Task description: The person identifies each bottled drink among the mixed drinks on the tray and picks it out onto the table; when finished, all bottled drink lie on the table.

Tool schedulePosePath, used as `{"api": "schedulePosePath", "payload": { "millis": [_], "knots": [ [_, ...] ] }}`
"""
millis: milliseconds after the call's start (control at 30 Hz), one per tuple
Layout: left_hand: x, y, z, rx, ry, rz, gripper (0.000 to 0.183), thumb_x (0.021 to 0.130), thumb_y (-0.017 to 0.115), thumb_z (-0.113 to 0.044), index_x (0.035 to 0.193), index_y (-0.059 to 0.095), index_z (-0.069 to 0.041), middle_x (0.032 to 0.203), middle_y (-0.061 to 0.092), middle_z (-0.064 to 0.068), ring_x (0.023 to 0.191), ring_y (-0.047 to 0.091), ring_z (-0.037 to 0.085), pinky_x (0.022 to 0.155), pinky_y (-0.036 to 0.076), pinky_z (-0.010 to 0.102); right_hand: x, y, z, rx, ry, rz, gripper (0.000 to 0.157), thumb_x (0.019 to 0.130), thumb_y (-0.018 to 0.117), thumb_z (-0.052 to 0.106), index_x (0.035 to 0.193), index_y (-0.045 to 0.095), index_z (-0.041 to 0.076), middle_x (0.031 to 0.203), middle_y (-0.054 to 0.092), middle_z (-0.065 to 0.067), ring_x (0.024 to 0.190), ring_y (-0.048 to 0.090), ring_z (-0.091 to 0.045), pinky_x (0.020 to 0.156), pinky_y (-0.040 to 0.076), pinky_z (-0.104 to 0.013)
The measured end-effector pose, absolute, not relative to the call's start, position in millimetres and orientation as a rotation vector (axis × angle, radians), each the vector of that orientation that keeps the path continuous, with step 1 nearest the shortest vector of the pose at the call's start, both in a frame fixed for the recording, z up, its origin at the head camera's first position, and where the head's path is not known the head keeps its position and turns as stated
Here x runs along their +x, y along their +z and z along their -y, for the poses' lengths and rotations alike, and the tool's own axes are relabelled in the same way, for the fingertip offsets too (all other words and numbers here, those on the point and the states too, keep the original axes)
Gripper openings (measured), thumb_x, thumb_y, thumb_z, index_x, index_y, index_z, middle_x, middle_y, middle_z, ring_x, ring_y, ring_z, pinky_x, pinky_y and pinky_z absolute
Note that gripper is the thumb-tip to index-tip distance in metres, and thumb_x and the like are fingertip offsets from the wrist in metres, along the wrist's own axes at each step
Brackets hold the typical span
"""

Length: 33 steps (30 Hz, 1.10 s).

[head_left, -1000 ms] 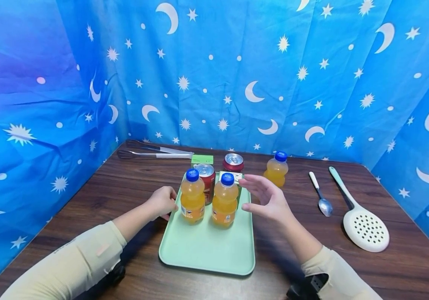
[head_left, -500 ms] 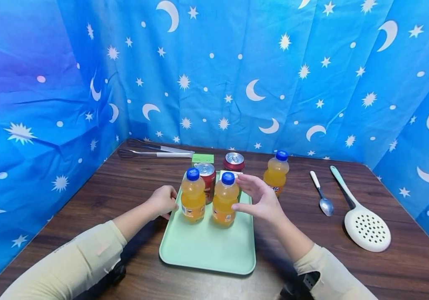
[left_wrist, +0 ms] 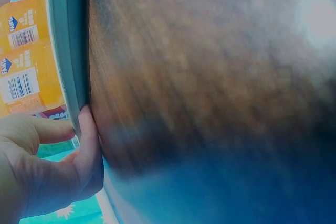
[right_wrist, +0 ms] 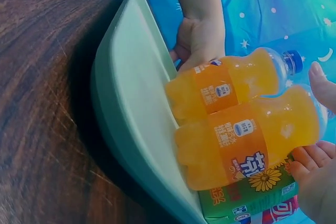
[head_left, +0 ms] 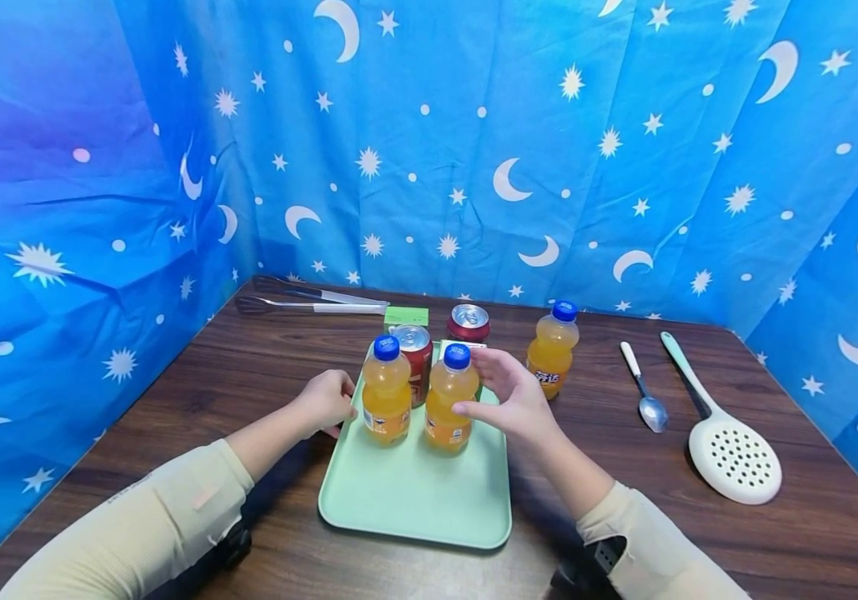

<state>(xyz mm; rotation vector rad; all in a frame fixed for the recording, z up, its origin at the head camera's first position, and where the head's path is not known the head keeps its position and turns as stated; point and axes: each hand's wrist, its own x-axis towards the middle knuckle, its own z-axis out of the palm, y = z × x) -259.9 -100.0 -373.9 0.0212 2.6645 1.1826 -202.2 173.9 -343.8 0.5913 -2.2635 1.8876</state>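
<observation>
My left hand [head_left: 326, 402] pinches the left rim of the green tray [head_left: 415, 508], thumb above and fingers below, as the left wrist view shows. Two orange soda bottles with blue caps stand upright on the tray: a left bottle [head_left: 386, 398] and a right bottle [head_left: 449, 404]. My right hand [head_left: 514, 398] is beside the right bottle, thumb in front and fingers behind, spread apart; a firm grip is not visible. Behind the bottles are a red soda can [head_left: 413, 367] and a green drink carton [right_wrist: 252, 198], mostly hidden in the head view.
Beyond the tray stand another red can [head_left: 469, 321] and a green box [head_left: 406, 317]. A third orange soda bottle [head_left: 550, 354] stands to the right, near a spoon [head_left: 650, 408] and a white skimmer [head_left: 735, 458]. Whisks [head_left: 316, 307] lie at the back left.
My right hand has moved left, closer round the right bottle, uncovering more of the third bottle. My left hand keeps its hold on the tray rim.
</observation>
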Motion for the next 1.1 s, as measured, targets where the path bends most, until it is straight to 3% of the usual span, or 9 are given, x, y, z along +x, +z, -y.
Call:
{"api": "schedulePosePath", "payload": {
  "millis": [200, 500, 767, 1100],
  "knots": [
    [-260, -373, 100, 0.024, 1.188, -2.657, 0.027, 0.078, 0.064, 0.010, 0.102, 0.052, 0.004, 0.078, 0.048, 0.013, 0.071, 0.057, 0.023, 0.048, 0.056, 0.031, -200, -346, -168, 0.489, 1.895, 2.293, 0.066, 0.074, 0.080, 0.013, 0.131, 0.047, 0.009, 0.130, 0.053, -0.007, 0.121, 0.048, -0.021, 0.103, 0.039, -0.043],
    [-260, -374, 101, 0.034, 1.187, -2.654, 0.028, 0.079, 0.065, 0.010, 0.102, 0.052, 0.005, 0.079, 0.048, 0.014, 0.072, 0.056, 0.023, 0.049, 0.056, 0.032, -200, -350, -158, 0.394, 1.907, 2.272, 0.066, 0.071, 0.083, 0.020, 0.127, 0.050, 0.015, 0.124, 0.056, -0.001, 0.115, 0.052, -0.016, 0.097, 0.045, -0.034],
    [-259, -373, 101, 0.030, 1.189, -2.650, 0.027, 0.079, 0.065, 0.009, 0.102, 0.052, 0.004, 0.080, 0.048, 0.014, 0.073, 0.056, 0.024, 0.049, 0.056, 0.032, -198, -356, -148, 0.321, 1.891, 2.249, 0.065, 0.071, 0.082, 0.029, 0.127, 0.051, 0.019, 0.125, 0.056, 0.003, 0.118, 0.050, -0.013, 0.101, 0.040, -0.041],
    [-259, -372, 100, 0.053, 1.200, -2.650, 0.026, 0.079, 0.065, 0.010, 0.100, 0.052, 0.005, 0.077, 0.046, 0.013, 0.071, 0.055, 0.023, 0.049, 0.056, 0.033, -197, -357, -145, 0.326, 1.836, 2.225, 0.065, 0.071, 0.082, 0.031, 0.126, 0.051, 0.017, 0.123, 0.056, 0.004, 0.116, 0.051, -0.012, 0.102, 0.040, -0.039]
  ]
}}
